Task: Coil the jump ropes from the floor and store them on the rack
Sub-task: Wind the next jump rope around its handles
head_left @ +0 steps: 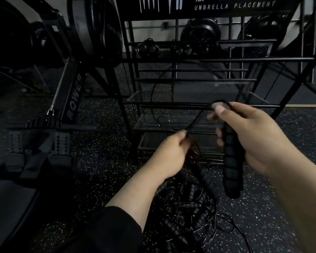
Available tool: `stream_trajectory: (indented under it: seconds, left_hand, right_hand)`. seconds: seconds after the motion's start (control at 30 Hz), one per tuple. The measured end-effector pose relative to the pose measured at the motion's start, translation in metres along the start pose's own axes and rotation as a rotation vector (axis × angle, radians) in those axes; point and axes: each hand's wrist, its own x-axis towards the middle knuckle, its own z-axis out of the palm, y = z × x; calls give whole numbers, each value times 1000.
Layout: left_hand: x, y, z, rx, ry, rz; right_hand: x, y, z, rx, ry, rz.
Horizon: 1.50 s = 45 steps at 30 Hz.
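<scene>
the right hand (259,136) grips a black ribbed foam jump-rope handle (231,161) hanging upright, its thin black cord (197,121) slanting down-left to the pinching left hand (171,154), before the black metal rack (190,103).

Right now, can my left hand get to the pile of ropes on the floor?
Probably not freely: the left hand is pinching the cord and would need to release it; the rope pile lies just beneath.

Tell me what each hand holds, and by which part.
Right hand grips a jump rope's ribbed handle; left hand pinches its cord.
</scene>
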Motion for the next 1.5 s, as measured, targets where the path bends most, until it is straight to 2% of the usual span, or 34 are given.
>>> stream_trajectory:
  seconds: [0.13, 0.27, 0.47, 0.6, 0.87, 0.97, 1.07, 1.2, 1.27, 1.37, 1.43, 1.5]
  left_hand:
    - [1, 6, -12, -223, 215, 42]
    - [2, 7, -21, -417, 350, -4]
    - [1, 21, -30, -861, 343, -235]
    - [-1, 25, -32, -1015, 315, -320]
    - [-1, 31, -24, -1288, 267, -441]
    - [1, 32, -23, -1288, 362, -450]
    - [6, 27, -22, -1248, 504, -477]
    - [6, 23, -18, -1375, 519, -445]
    - [6, 27, -18, -1374, 482, -395]
    - [6, 29, -16, -1038, 350, -400]
    - [1, 28, -12, -854, 74, -437]
    - [-7, 28, -8, -797, -194, -405]
  right_hand:
    - [3, 7, -20, -197, -77, 198]
    - [4, 12, -22, -295, -68, 171]
    - [4, 7, -23, -240, 0, 104]
    - [2, 3, -20, -197, 65, 77]
    - [-8, 18, 17, -45, -48, 90]
    - [-15, 31, 34, 85, -194, 185]
    - [-16, 40, 38, -51, -298, 161]
    - [-15, 44, 35, -254, -430, 220]
    - [-13, 46, 35, -228, -340, 222]
    - [-8, 46, 33, -86, -142, 208]
    - [-4, 44, 27, 23, -71, 200]
    - [-1, 41, 22, 90, -12, 170]
